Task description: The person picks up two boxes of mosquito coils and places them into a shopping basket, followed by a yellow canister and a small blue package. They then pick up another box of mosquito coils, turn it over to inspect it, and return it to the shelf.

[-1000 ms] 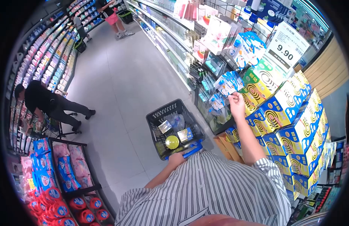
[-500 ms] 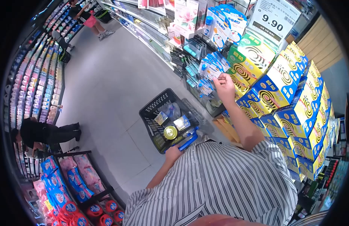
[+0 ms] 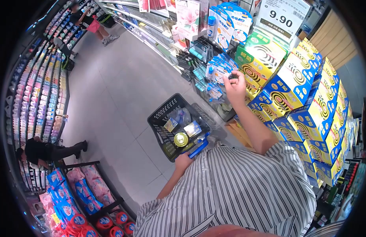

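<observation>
Blue-white packs [image 3: 219, 67] just beside right hand [image 3: 236, 88].

A grey tiled floor [image 3: 112, 98] forms the aisle, pale with reflected light. Curved, densely stocked shelving [image 3: 41, 102] lines its left side; white-edged shelves [image 3: 147, 37] run along the right. Wood-toned panelling [image 3: 335, 39] stands at the upper right.
</observation>
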The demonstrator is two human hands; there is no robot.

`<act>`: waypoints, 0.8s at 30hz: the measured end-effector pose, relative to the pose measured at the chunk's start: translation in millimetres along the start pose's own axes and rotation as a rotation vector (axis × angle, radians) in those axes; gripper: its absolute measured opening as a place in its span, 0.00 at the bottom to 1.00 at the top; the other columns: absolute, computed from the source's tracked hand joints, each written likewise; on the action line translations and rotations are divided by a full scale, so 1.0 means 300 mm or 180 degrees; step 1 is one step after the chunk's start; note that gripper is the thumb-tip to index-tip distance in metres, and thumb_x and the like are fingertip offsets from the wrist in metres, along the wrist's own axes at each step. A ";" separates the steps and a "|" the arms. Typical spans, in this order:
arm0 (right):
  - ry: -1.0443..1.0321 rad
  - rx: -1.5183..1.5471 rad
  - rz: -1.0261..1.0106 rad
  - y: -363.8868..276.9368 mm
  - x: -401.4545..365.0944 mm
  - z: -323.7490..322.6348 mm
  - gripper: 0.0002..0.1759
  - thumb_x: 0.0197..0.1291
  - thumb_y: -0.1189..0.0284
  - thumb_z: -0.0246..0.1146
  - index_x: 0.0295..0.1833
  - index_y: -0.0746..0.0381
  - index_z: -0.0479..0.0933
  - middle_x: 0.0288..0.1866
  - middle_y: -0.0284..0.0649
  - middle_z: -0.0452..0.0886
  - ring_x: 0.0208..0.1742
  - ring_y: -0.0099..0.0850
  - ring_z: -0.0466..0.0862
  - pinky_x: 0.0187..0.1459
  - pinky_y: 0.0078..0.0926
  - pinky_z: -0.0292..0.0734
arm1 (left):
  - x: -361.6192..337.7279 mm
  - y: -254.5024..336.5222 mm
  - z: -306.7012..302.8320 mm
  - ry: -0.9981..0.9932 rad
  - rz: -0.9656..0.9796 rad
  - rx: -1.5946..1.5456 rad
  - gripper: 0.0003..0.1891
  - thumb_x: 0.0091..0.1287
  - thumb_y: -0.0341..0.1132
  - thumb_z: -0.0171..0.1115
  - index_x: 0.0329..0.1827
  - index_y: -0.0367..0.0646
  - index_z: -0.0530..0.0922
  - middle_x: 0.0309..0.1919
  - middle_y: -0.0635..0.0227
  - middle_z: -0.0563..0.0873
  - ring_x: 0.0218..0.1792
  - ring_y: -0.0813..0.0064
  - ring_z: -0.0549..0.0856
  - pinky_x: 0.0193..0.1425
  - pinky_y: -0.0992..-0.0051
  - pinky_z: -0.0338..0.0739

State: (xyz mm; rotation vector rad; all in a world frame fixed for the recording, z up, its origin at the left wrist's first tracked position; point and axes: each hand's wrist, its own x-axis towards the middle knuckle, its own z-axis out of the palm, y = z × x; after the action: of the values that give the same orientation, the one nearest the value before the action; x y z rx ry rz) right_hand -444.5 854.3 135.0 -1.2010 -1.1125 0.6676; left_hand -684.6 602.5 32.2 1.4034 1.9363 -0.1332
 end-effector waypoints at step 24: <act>-0.0098 -0.0317 0.0114 -0.049 0.041 0.005 0.14 0.57 0.67 0.69 0.44 0.64 0.81 0.20 0.29 0.78 0.20 0.11 0.70 0.22 0.13 0.63 | 0.011 -0.020 0.017 0.0040 0.0032 0.0080 0.16 0.54 0.48 0.64 0.40 0.49 0.84 0.35 0.55 0.86 0.38 0.56 0.86 0.45 0.60 0.80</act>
State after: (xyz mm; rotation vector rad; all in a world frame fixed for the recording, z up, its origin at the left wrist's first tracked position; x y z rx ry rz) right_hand -443.6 861.6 152.8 -1.3021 -1.1635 0.6662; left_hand -687.6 600.2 24.6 1.4333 1.9440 -0.1448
